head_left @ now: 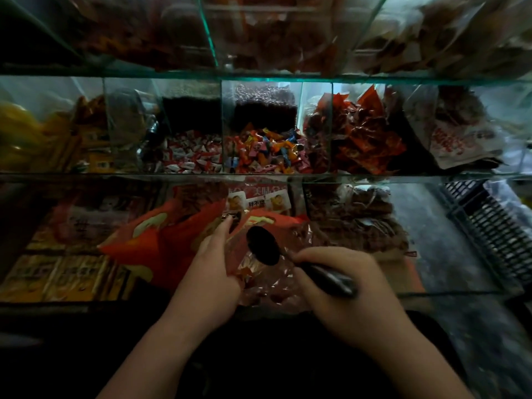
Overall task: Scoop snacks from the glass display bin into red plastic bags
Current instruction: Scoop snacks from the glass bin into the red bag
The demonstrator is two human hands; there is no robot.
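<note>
My left hand (pixel 211 272) grips the edge of a thin red plastic bag (pixel 267 280) and holds its mouth apart over the front glass bin. My right hand (pixel 339 286) is closed on the handle of a dark scoop (pixel 263 245). The scoop's bowl hangs over the bag's mouth and looks empty. A large red snack packet (pixel 149 243) lies in the bin just left of my left hand. The glass display bin (pixel 431 292) has a low front wall close to my wrists.
The middle shelf holds glass compartments with wrapped candies: red and white ones (pixel 193 154), mixed colours (pixel 264 152), orange packets (pixel 365 139). Brown snacks (pixel 362 223) lie right of the bag. Yellow boxes (pixel 54 277) sit at lower left, a black crate (pixel 495 226) at right.
</note>
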